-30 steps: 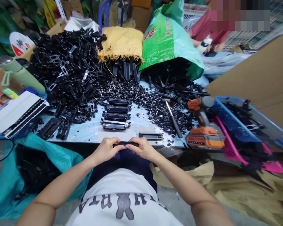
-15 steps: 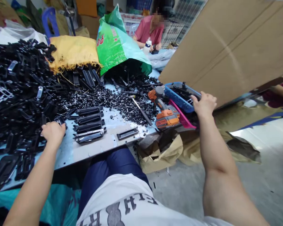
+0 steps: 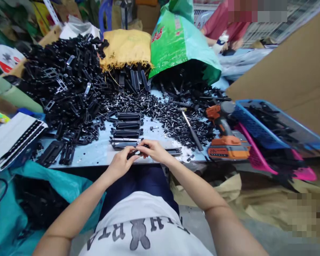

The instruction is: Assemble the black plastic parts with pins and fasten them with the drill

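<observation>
One dark part (image 3: 133,153) is held between the left grip (image 3: 120,163) and right grip (image 3: 155,151), brought together from wide apart; two-handed work is apparently resumed.

Workshop interior. Extending beyond the grip of the left hand (image 3: 120,163) and right hand (image 3: 156,151), a worktable (image 3: 92,151) bears a heap of black parts (image 3: 72,81) (left), loose pins (image 3: 176,121) (ahead) and a green sack (image 3: 181,39) (farther); right of the grip lie a hammer (image 3: 194,132), a cordless power tool (image 3: 226,145) and a blue basket (image 3: 252,122) of parts.
</observation>
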Available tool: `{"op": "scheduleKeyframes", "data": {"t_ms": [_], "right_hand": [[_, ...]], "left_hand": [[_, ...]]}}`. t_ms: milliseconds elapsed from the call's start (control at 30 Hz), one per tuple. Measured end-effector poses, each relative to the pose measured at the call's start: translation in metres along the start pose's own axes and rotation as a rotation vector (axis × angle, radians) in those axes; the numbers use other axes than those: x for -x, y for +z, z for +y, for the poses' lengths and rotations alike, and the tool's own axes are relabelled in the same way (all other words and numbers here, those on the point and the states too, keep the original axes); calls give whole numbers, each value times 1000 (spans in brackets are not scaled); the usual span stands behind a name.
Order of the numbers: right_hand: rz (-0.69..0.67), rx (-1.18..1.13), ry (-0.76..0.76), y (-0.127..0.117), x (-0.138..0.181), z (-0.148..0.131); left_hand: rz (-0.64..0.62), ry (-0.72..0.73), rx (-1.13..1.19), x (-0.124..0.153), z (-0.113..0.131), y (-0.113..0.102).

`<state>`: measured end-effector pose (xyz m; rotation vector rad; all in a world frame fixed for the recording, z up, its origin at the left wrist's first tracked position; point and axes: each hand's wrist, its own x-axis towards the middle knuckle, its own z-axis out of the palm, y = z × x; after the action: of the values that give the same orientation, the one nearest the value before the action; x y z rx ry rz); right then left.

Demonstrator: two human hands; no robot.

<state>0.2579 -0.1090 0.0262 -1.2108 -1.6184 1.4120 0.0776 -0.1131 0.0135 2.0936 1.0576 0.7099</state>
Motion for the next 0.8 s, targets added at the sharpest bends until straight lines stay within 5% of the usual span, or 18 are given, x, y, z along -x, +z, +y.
{"op": "scheduleKeyframes", "data": {"t_ms": [133, 333, 533, 800], "right_hand": [[50, -26, 43, 4, 14, 14], [166, 37, 54, 15, 26, 27], [72, -228, 136, 23, 35, 30], [-24, -284, 152, 32, 38, 26]], "left_hand": [[-119, -130, 61, 15, -10, -7], [-71, -238, 103, 19, -9, 1], [-364, -403, 569, 22, -24, -2], [-439, -460, 724, 29, -38, 1]]}}
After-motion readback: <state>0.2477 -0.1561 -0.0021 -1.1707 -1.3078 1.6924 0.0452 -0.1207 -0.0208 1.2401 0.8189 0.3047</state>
